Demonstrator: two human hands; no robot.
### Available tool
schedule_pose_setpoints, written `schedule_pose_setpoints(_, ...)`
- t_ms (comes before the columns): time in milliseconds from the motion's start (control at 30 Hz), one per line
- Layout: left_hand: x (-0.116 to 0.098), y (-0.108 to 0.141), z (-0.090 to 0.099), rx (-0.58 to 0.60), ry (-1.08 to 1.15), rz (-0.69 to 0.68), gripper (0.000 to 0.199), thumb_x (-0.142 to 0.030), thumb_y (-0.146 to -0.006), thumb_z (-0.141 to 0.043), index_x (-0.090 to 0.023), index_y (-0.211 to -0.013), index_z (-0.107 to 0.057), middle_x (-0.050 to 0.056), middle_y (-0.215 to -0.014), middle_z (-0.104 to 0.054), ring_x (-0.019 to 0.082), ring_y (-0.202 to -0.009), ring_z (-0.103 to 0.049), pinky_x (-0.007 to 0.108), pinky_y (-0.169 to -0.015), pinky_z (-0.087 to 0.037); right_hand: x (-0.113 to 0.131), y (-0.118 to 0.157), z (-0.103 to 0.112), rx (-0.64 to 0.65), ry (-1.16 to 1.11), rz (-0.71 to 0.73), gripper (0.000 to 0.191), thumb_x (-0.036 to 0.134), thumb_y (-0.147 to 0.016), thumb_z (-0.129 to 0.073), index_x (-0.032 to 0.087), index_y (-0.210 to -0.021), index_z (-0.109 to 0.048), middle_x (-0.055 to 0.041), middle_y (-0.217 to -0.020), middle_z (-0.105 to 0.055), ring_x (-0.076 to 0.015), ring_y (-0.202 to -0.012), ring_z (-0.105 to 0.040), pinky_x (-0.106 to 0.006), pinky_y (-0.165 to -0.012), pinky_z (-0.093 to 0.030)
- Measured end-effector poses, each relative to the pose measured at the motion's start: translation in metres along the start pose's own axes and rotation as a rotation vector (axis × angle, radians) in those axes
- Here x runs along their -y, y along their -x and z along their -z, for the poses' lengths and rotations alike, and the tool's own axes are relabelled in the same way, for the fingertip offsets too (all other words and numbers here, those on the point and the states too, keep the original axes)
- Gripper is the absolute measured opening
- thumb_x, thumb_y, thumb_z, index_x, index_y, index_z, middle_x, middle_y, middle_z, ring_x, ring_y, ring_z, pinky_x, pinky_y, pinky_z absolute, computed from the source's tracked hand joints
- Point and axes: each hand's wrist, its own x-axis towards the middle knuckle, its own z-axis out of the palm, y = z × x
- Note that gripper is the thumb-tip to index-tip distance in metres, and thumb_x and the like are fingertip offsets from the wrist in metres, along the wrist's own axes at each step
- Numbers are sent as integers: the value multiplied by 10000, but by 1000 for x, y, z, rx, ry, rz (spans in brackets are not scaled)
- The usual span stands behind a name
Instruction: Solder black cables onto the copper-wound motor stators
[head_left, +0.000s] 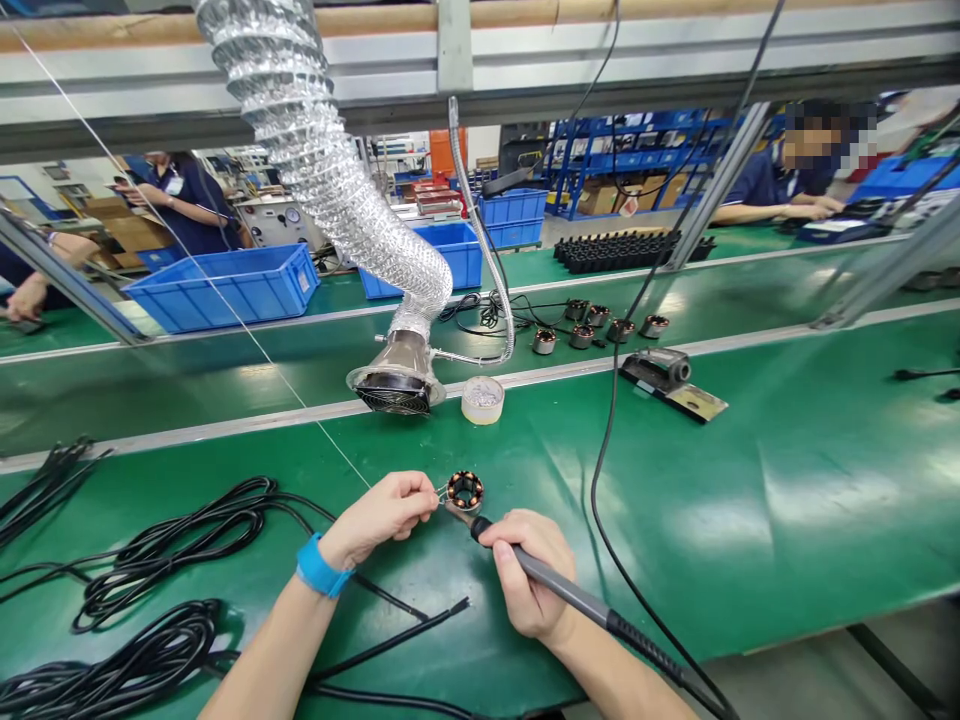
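A ring-shaped motor stator point(465, 490) with copper windings rests on the green bench mat. At its left edge, my left hand point(391, 515), with a blue band on the wrist, pinches a thin solder wire point(339, 448) that runs down from the upper left. My right hand point(534, 570) is wrapped round a grey and black soldering iron point(559, 580). The iron's tip is at the lower left of the stator, close to my left fingertips. Whether the tip touches a lead there is too small to tell.
Coiled black cables point(180, 540) lie at the left. A fume hose point(397, 375) hangs above a round tin point(482, 400). An iron stand point(671, 385) sits at the right. More stators point(581, 336) and blue bins point(229, 288) stand behind; people work beyond.
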Motion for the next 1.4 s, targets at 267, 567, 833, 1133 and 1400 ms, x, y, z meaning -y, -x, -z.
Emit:
schedule_pose_setpoints(267,-1,0,0,-8,26,-6,303,-418,-778,-660,-168,-726,-496,-43,-653,-502,31,-444,-289,206,-431,-184,1,1,1,21,24,-34,180,153,-849,-461,214,-792,-619,9,-642,-663,-148,-560,-621,-302,-592,-470)
schedule_pose_setpoints(567,-2,0,0,-16,23,-1,285,-404,-786,-653,-167,-737,-502,-44,-650,-499,32,-448,-289,206,-429,-179,2,-1,1,-57,10,-75,182,136,-846,-470,217,-788,-622,17,-660,-676,-140,-592,-644,-280,-600,-480)
schedule_pose_setpoints(833,-2,1,-1,-24,30,2,303,-419,-766,-666,-165,-731,-504,-47,-640,-489,33,-455,-284,196,-430,-183,1,0,2,-112,30,-91,188,163,-848,-480,216,-774,-645,0,-652,-678,-175,-589,-651,-314,-581,-497)
schedule_pose_setpoints(1133,-3,1,0,-15,12,5,287,-400,-786,-645,-165,-725,-491,-45,-641,-488,35,-457,-288,195,-428,-190,1,-1,4,-114,46,-86,199,159,-855,-470,206,-776,-646,-6,-639,-671,-173,-586,-653,-309,-582,-496)
schedule_pose_setpoints(1400,-2,1,-1,-21,-33,-2,288,-408,-804,-627,-167,-733,-488,-44,-650,-498,40,-461,-313,191,-430,-228,1,-4,5,-131,43,-81,195,150,-859,-473,205,-784,-644,-10,-655,-677,-172,-594,-656,-302,-579,-495)
